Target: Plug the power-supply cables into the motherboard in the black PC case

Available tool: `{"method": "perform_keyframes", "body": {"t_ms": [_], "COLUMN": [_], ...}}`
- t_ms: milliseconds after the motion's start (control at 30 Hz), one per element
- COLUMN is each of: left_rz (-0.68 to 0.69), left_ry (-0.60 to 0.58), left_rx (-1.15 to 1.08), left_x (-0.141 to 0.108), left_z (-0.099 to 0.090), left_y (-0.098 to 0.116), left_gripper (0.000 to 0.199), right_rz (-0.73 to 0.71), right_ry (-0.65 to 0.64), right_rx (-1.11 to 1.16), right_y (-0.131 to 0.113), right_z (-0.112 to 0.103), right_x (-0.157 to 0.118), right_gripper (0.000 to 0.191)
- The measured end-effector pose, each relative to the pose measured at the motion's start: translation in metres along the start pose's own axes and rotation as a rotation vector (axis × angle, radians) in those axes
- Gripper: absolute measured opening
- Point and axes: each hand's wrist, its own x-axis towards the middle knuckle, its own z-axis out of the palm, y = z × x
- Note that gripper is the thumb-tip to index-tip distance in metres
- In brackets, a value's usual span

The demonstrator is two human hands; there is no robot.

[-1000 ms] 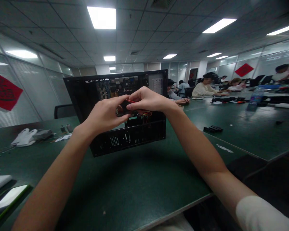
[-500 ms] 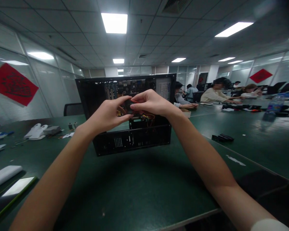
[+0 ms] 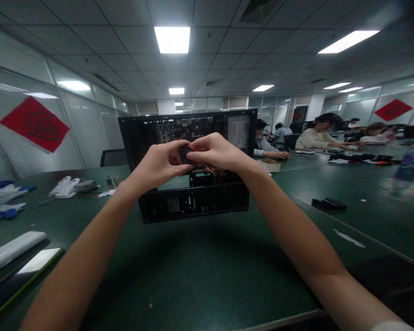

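A black computer case [image 3: 214, 195] stands on the green table with its open side towards me, showing a circuit board [image 3: 193, 131] and a metal power supply [image 3: 238, 131] inside. In front of that opening, both hands meet at a small black part [image 3: 185, 154] whose exact kind is hard to make out. My left hand [image 3: 162, 161] curls around it, with index finger above and thumb below. My right hand [image 3: 215, 151] pinches its right side, close to red wires. A bundle of coloured wires [image 3: 212, 169] hangs under the right hand, partly hidden by it.
At left on the table lie white gloves [image 3: 65, 186], a grey block [image 3: 85, 185], a white bar [image 3: 15, 250] and a dark green-edged device [image 3: 27, 271]. To the right are black strips [image 3: 329, 203], a small box [image 3: 269, 165] and a bottle [image 3: 412, 158]. Several people sit beyond.
The whole view has shifted, so the case and hands appear slightly further right. Both hands keep their hold on the small black part, and the left fingers look a little more closed in.
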Motion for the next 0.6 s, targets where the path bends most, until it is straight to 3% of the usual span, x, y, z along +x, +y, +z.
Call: {"method": "perform_keyframes", "body": {"t_ms": [267, 600], "left_rz": [0.052, 0.168], "left_ry": [0.031, 0.169], "left_rx": [0.101, 0.445], "left_x": [-0.001, 0.004], "left_z": [-0.005, 0.0], "left_y": [-0.006, -0.009], "left_gripper": [0.05, 0.052], "right_rz": [-0.054, -0.08], "right_ry": [0.019, 0.115], "right_rx": [-0.06, -0.126], "right_y": [-0.002, 0.01], "right_z": [0.01, 0.014], "right_x": [0.003, 0.011], "right_gripper": [0.014, 0.011]}}
